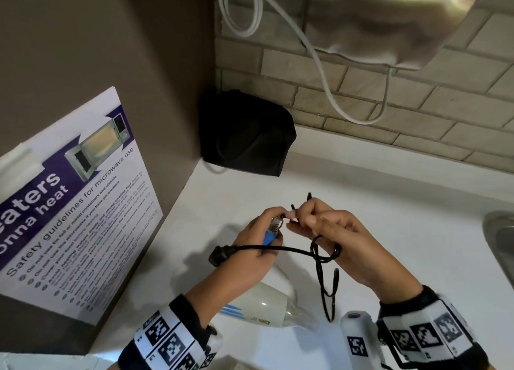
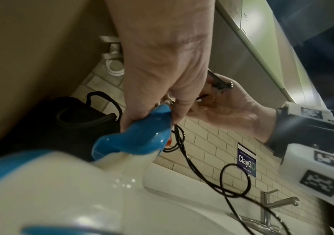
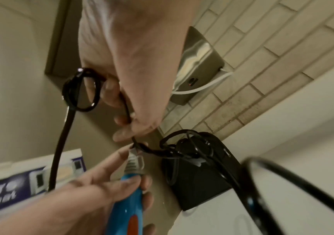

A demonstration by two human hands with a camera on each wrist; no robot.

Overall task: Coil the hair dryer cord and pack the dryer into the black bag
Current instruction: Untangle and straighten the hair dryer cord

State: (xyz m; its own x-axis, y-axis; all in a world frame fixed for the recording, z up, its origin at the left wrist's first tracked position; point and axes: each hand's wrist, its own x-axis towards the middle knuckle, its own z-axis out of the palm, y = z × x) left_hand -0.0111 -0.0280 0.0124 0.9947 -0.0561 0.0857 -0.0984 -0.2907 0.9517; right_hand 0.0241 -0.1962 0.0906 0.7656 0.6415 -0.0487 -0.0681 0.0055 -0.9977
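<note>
The left hand [image 1: 260, 240] gripped the dryer [image 1: 261, 307]; the right hand [image 1: 338, 237] pinched its seemingly half-coiled cord [image 1: 325, 254]; the black bag [image 1: 246, 134] waited, unpacked.

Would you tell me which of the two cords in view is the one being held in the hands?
The thin black cord of the hair dryer, pinched by the right hand. The thicker white cord hangs untouched on the brick wall.
</note>
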